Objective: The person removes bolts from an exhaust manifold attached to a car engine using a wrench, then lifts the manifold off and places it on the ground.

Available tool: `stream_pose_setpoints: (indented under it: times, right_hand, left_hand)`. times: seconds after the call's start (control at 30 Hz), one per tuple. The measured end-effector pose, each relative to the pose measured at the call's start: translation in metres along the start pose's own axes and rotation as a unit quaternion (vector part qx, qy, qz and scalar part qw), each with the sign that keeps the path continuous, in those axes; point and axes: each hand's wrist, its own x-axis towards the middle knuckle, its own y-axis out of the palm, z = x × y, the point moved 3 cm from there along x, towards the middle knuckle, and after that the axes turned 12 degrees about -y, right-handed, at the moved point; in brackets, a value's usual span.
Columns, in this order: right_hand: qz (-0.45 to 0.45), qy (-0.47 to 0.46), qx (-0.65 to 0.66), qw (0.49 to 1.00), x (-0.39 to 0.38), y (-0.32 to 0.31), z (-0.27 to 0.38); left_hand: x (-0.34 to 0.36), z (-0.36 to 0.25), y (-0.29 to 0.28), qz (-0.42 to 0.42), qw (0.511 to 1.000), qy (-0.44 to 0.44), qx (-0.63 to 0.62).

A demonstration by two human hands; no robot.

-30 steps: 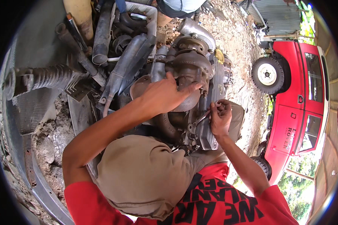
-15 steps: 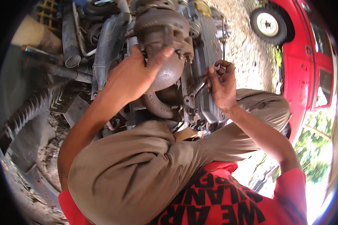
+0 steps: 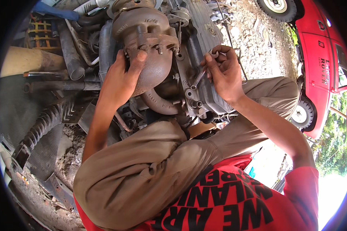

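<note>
A rusty brown turbocharger (image 3: 154,69) with a rounded elbow stands on an engine in front of me. My left hand (image 3: 119,79) grips the left side of its elbow, thumb lying on the front near the flange bolts and the other fingers mostly hidden behind. Right of it, my right hand (image 3: 221,71) is closed around a slim silver wrench (image 3: 198,78). The wrench slants down and left, its lower end over the engine's edge near a lug with a hole. Whether that end touches anything, I cannot tell. A curved cast pipe (image 3: 162,103) runs below the elbow.
The ribbed engine cover (image 3: 204,29) lies beyond my right hand. Metal pipes (image 3: 71,57), a yellow crate (image 3: 42,34) and a coiled spring-like part (image 3: 46,115) crowd the left. My bent legs (image 3: 142,154) are close below the engine. A red vehicle (image 3: 316,65) stands on gravel at right.
My view has shifted, so the engine appears farther up and left. My left hand has slid left on the turbocharger, its thumb now pointing upward. My right hand keeps hold of the wrench.
</note>
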Motion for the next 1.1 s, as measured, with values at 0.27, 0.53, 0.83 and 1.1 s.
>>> stream_pose_setpoints:
  times: [0.27, 0.53, 0.83, 1.1]
  right_hand:
    - [0.063, -0.1, -0.06, 0.991, -0.027, -0.008, -0.006]
    - [0.148, -0.167, -0.058, 0.973, -0.035, -0.006, -0.013]
    - [0.182, -0.157, -0.02, 0.971, -0.032, -0.013, -0.01]
    - [0.112, -0.094, 0.05, 0.988, -0.028, -0.029, -0.007]
  left_hand:
    - [-0.001, -0.002, -0.003, 0.001, 1.0, -0.023, 0.013]
    - [-0.001, -0.02, -0.009, 0.196, 0.977, -0.087, -0.02]
    - [-0.007, 0.01, -0.011, 0.162, 0.979, -0.122, 0.011]
    - [-0.007, 0.001, -0.007, 0.101, 0.989, -0.104, -0.008]
